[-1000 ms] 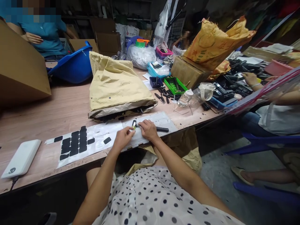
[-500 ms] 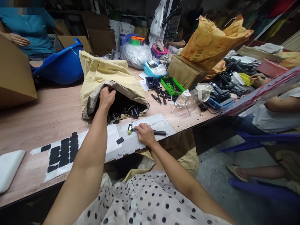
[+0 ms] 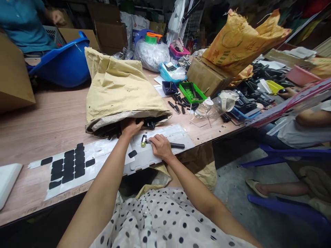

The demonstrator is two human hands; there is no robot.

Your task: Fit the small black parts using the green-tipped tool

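Note:
A tan paper sack lies on its side, its mouth facing me, with black plastic parts at the opening. My left hand reaches into that mouth; its thumb shows beside the black parts, while the other fingers are largely hidden under the sack's edge. My right hand is closed over the shaft of a small hammer lying on a grey-white board. The hammer's yellowish-tipped head sticks out to the left. A rounded black pad rests on the board.
Several black pads sit on white sheets at left. A blue basin stands behind. Toward the right are a green tray, a clear jar, a carton and an orange sack. Co-workers sit across and at right.
My left hand has let go of the sack's upper rim and moved down and right into its mouth. The rim has sagged lower. My right hand stays on the hammer.

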